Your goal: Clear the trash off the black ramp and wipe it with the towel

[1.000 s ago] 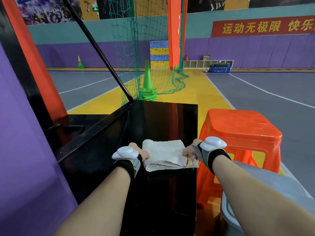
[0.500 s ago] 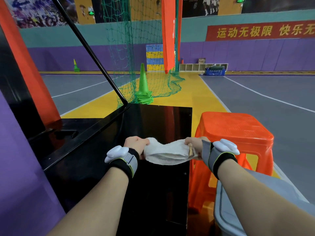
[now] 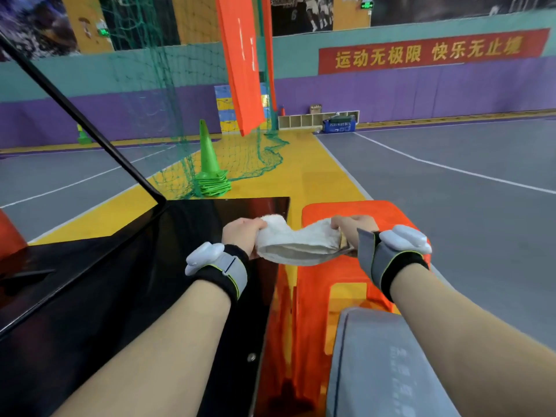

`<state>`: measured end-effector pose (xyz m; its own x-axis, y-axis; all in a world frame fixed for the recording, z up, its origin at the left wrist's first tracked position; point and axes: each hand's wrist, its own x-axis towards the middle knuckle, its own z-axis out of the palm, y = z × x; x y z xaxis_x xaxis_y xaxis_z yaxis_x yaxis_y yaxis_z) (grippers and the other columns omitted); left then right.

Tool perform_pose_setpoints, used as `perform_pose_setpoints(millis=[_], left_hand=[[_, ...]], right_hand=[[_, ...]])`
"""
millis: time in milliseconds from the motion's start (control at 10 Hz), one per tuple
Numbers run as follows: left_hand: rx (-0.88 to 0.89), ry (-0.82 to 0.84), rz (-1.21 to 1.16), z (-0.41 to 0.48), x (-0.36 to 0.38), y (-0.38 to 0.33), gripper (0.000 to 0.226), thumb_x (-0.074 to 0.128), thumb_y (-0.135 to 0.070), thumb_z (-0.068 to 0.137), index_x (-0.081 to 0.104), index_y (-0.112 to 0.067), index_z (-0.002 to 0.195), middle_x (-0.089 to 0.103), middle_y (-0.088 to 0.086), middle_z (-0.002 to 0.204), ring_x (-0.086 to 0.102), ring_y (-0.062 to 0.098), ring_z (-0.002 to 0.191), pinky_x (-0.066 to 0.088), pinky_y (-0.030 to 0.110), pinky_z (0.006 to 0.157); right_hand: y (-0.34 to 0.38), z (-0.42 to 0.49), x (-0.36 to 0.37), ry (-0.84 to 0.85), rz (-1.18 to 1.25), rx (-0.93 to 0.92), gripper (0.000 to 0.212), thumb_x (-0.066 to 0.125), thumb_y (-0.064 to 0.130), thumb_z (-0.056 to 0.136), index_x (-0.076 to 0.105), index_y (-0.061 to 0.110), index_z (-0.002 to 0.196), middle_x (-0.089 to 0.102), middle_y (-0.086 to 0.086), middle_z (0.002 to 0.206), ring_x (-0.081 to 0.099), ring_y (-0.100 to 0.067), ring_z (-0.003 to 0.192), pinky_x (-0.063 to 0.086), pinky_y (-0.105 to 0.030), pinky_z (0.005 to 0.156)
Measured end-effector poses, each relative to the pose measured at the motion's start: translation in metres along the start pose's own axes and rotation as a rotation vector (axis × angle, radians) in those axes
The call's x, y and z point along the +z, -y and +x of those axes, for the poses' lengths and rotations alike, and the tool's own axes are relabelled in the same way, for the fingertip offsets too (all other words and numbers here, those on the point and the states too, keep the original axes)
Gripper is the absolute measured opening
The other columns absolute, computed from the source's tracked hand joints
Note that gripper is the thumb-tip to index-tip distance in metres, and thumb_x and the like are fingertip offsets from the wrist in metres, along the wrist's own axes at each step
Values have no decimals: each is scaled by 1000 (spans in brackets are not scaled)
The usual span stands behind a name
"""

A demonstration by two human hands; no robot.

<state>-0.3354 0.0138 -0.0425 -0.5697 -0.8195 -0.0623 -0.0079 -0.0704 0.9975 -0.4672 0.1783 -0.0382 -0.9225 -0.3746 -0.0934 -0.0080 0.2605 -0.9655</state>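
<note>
A folded white towel (image 3: pixel 296 240) hangs in the air between my two hands, sagging in the middle. My left hand (image 3: pixel 242 233) grips its left end and my right hand (image 3: pixel 350 228) grips its right end. A small tan scrap (image 3: pixel 343 243) shows at the towel's right end under my right fingers. The towel sits over the right edge of the glossy black ramp (image 3: pixel 168 251) and the orange plastic stool (image 3: pixel 388 215). No trash shows on the visible ramp surface.
The orange stool stands right against the ramp's right side. A grey bin (image 3: pixel 388 356) sits near my right forearm. A black diagonal bar (image 3: pixel 84 118) rises at the left. A stack of green cones (image 3: pixel 210 173) and a green net (image 3: pixel 168 94) lie beyond the ramp.
The towel lay flat on the ramp a second ago. Both hands have gathered its ends, lifted it and carried it to the right, over the ramp's edge and the stool.
</note>
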Motion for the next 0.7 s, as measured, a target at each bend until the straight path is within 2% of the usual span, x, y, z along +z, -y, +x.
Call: perform_pose_setpoints(millis=[100, 200, 300, 400, 500, 600, 700], left_hand=[[44, -6, -9, 23, 31, -10, 18, 68, -19, 62, 66, -19, 45, 63, 10, 71, 60, 29, 75, 54, 51, 76], [44, 10, 16, 52, 71, -7, 13, 72, -14, 68, 65, -15, 58, 66, 12, 75, 64, 31, 78, 54, 59, 78], [15, 53, 137, 61, 92, 9, 8, 73, -11, 73, 66, -7, 71, 67, 16, 81, 66, 33, 78, 56, 55, 74], [64, 94, 388, 62, 105, 36, 15, 74, -10, 75, 61, -5, 71, 61, 14, 70, 57, 27, 55, 53, 34, 54], [124, 87, 455, 60, 105, 41, 16, 74, -10, 75, 59, -9, 69, 60, 14, 69, 53, 27, 52, 47, 29, 49], [117, 56, 464, 54, 99, 35, 19, 67, -13, 79, 53, -12, 66, 58, 15, 70, 48, 28, 50, 40, 25, 42], [156, 5, 537, 50, 91, 28, 22, 62, -20, 84, 51, -18, 65, 56, 14, 71, 49, 28, 56, 52, 34, 54]], right_hand=[[1, 32, -12, -89, 22, -56, 16, 60, 14, 76, 59, -1, 81, 39, -9, 71, 34, -22, 64, 30, -30, 56], [-12, 83, -36, -152, 3, -87, 31, 65, 18, 79, 64, -12, 89, 47, -3, 59, 38, -22, 52, 36, -24, 48], [-26, 103, -52, -151, -152, -70, 27, 67, 25, 79, 63, 4, 63, 47, 2, 44, 44, -22, 50, 38, -23, 49], [-50, 118, -66, -126, -546, -58, 27, 65, 39, 65, 57, 16, 52, 51, 4, 48, 52, -22, 56, 39, -25, 59], [-54, 117, -65, -126, -658, -82, 22, 56, 41, 52, 53, 19, 49, 47, 4, 46, 46, -22, 51, 36, -25, 57], [-43, 102, -61, -129, -704, -86, 23, 57, 37, 59, 49, 17, 53, 44, 2, 47, 42, -23, 51, 32, -25, 53], [-35, 90, -61, -167, -771, -81, 29, 58, 43, 78, 56, 14, 72, 57, -2, 67, 54, -27, 66, 36, -29, 61]])
